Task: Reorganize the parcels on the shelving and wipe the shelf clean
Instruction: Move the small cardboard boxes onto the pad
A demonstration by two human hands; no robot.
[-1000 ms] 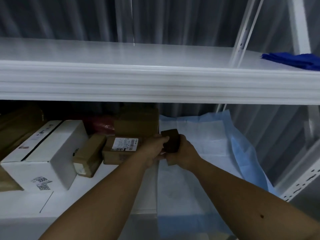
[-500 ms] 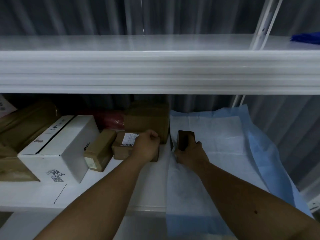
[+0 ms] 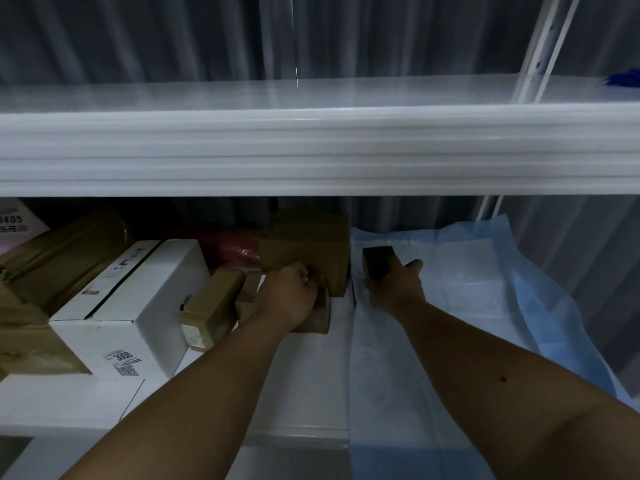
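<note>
Lower shelf (image 3: 311,386), frame left: parcels clustered — large box (image 3: 138,306) foremost, small parcel (image 3: 211,303) just right of it, tall carton (image 3: 308,247) behind. Sheet (image 3: 450,323) lies right — a block (image 3: 379,261) on it. Upper shelf (image 3: 311,95) overhead.

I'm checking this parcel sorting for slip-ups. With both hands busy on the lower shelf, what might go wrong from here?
1. The right hand grips the small dark brown box standing on the loose white-and-blue sheet; sliding it may bunch the sheet.
2. The left hand grips a flat brown cardboard parcel beside the narrow brown taped parcel; pulling may knock that one over.
</note>
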